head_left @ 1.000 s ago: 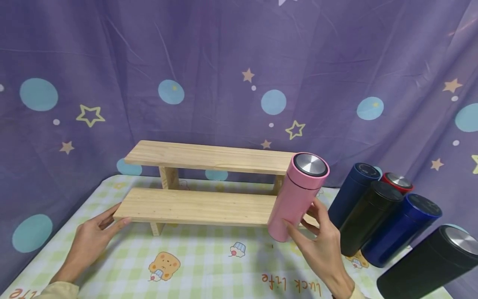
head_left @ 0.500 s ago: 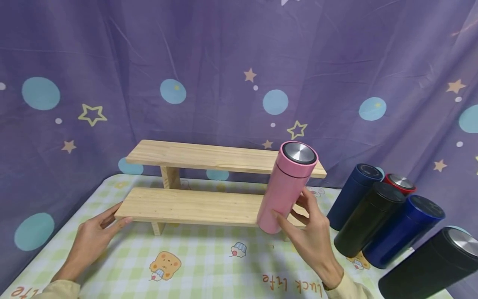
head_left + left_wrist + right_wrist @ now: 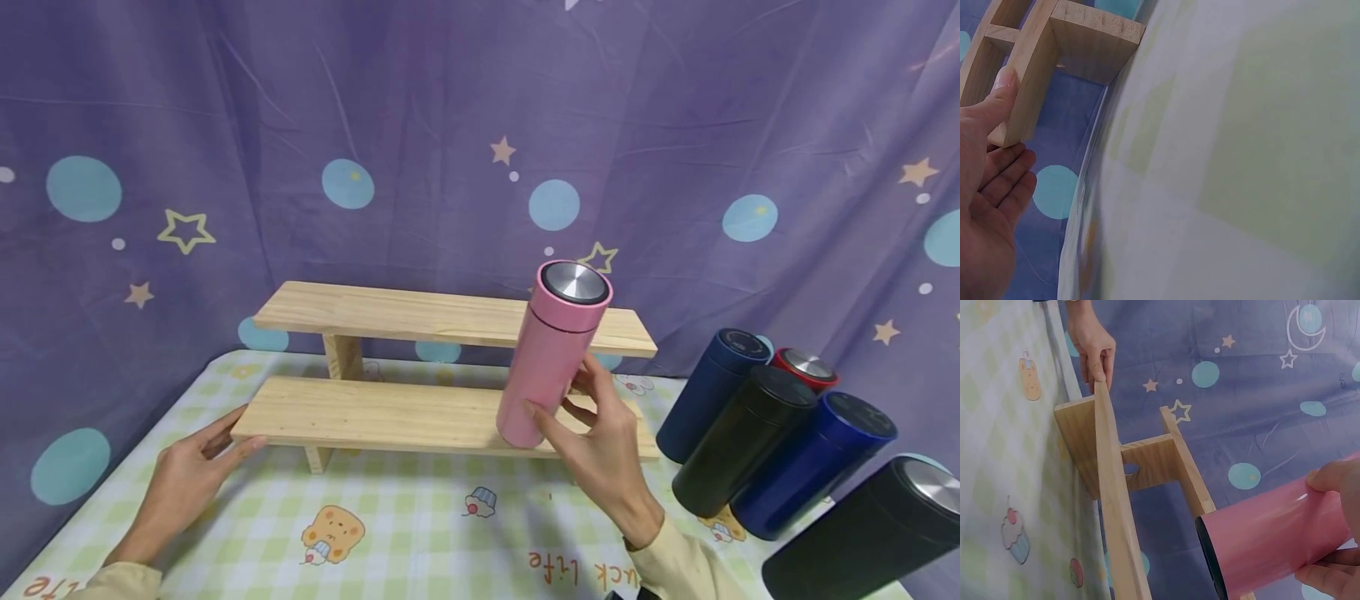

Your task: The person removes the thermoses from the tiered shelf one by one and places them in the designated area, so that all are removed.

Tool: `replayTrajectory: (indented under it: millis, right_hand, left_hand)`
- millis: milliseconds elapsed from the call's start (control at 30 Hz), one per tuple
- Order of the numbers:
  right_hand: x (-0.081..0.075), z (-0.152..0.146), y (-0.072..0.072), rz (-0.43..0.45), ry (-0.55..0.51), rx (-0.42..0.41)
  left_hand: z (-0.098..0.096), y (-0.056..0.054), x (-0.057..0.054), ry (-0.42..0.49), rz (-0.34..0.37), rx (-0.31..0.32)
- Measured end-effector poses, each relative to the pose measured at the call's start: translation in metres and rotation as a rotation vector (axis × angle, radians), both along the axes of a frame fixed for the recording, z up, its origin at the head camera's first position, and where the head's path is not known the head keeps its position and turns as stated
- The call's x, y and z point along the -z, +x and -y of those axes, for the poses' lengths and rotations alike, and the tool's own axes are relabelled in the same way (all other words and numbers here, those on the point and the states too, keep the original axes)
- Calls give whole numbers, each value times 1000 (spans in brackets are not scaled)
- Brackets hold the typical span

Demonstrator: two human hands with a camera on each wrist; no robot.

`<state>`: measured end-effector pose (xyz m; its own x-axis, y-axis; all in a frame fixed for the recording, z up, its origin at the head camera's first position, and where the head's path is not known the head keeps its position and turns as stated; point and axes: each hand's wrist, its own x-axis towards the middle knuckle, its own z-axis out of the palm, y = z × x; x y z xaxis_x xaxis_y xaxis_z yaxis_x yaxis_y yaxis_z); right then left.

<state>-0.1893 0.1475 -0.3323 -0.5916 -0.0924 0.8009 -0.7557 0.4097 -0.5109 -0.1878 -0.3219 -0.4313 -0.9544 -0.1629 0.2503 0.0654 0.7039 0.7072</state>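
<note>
My right hand (image 3: 600,450) grips the lower part of a pink thermos bottle (image 3: 551,358) with a shiny steel-topped lid. The bottle leans slightly to the right, in front of the right half of a two-tier wooden shelf (image 3: 360,412). Its dark base (image 3: 1211,556) shows in the right wrist view, apart from the lower board. At the shelf's left end my left hand (image 3: 183,483) pinches the corner of the lower board. In the left wrist view its thumb (image 3: 1002,87) lies on the board and the fingertips (image 3: 1019,164) are at the end.
To the right stand a dark blue bottle (image 3: 708,396), a red-rimmed one (image 3: 806,367) mostly hidden, a blackish one (image 3: 742,442), a bright blue one (image 3: 813,467) and a black one (image 3: 862,533). The table has a green checked cloth (image 3: 412,533). A purple curtain (image 3: 435,100) hangs behind.
My right hand has carried the pink bottle left and upward, from the shelf's right end to over its right half. The left hand keeps its place on the lower board.
</note>
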Motion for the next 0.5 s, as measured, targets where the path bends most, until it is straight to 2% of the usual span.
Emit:
replayTrajectory:
  millis: [500]
  right_hand:
    - [-6, 19, -25, 16, -42, -93]
  left_hand:
    - [0, 1, -1, 8, 6, 6]
